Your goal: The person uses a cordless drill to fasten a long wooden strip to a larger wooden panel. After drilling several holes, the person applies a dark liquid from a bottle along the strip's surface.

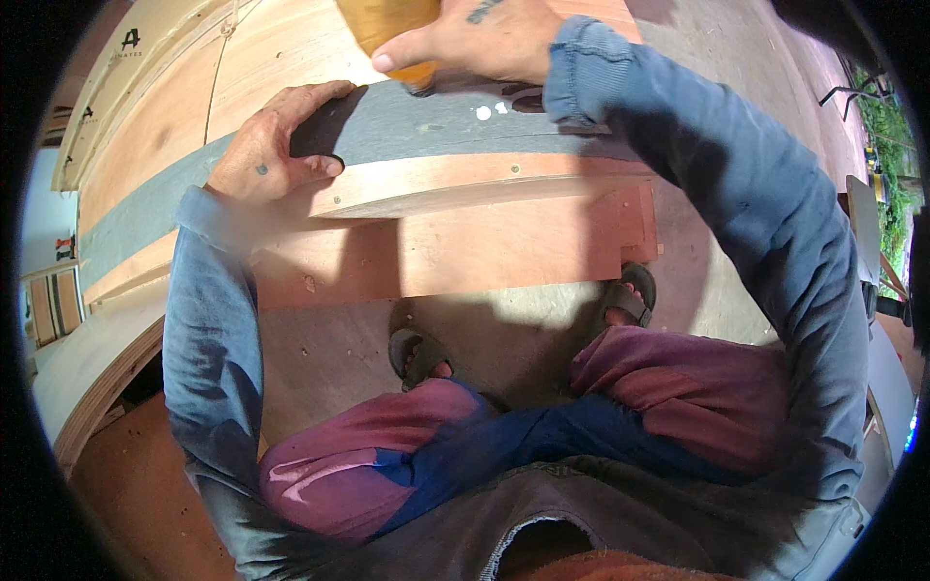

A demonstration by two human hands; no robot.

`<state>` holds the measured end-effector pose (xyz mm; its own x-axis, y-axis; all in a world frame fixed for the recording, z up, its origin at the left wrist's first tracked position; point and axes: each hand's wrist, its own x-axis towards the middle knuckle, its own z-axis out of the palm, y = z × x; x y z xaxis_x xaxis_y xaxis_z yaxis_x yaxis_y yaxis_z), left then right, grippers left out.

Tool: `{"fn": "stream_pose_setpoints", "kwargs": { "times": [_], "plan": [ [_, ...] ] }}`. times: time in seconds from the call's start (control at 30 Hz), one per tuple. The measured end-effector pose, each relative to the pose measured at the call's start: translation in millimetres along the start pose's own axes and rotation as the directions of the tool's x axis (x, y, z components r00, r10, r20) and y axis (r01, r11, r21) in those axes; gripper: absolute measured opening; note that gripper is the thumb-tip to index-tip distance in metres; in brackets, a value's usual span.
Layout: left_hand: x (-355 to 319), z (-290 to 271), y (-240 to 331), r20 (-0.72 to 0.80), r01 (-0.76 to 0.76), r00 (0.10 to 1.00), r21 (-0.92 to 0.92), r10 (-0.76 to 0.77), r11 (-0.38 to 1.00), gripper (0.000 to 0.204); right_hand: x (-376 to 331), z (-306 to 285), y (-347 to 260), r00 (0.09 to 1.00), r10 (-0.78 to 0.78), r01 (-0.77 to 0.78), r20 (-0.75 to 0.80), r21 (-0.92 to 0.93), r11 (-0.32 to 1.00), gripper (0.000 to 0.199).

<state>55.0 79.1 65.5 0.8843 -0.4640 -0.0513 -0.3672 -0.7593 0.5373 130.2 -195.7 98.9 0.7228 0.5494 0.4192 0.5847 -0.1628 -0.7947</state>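
My right hand (494,44) is closed round a yellow-amber, bottle-like object (392,27) at the top of the view. Its narrower, dark lower end meets a grey band (387,121) that runs across a wooden panel (165,121). The object's upper part is cut off by the picture's edge. To the left, my left hand (266,145) rests on the same band, thumb and fingers apart, with nothing in it. Small white spots (483,113) lie on the band below my right hand.
Below the panel's front edge is a lower plywood board (484,242). My sandalled feet stand on the concrete floor (320,349) beneath it. A curved plywood edge (107,387) is at lower left. Stacked boards (107,77) lie at upper left, with greenery (896,145) far right.
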Motion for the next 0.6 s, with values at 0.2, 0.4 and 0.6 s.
{"fn": "stream_pose_setpoints", "kwargs": {
  "times": [0.2, 0.4, 0.6],
  "plan": [
    [-11.0, -2.8, -9.7, -0.039, 0.009, 0.999, 0.001, -0.009, 1.0, 0.089, 0.2, -1.4, 13.9, 1.0, 0.014, -0.014, 0.022, 0.007, 1.0, 0.066],
    [-17.0, 10.8, -19.1, -0.175, -0.075, 0.982, 0.005, 0.075, 0.997, 0.091, -57.9, -89.6, 14.7, 0.999, -0.002, -0.003, -0.034, -0.138, 0.99, 0.07],
    [-12.6, 4.2, -9.6, -0.15, 0.015, 0.989, -0.001, -0.015, 1.0, 0.093, -50.7, -65.5, 18.2, 0.997, -0.038, 0.026, -0.063, -0.172, 0.985, 0.075]
  ]
}}
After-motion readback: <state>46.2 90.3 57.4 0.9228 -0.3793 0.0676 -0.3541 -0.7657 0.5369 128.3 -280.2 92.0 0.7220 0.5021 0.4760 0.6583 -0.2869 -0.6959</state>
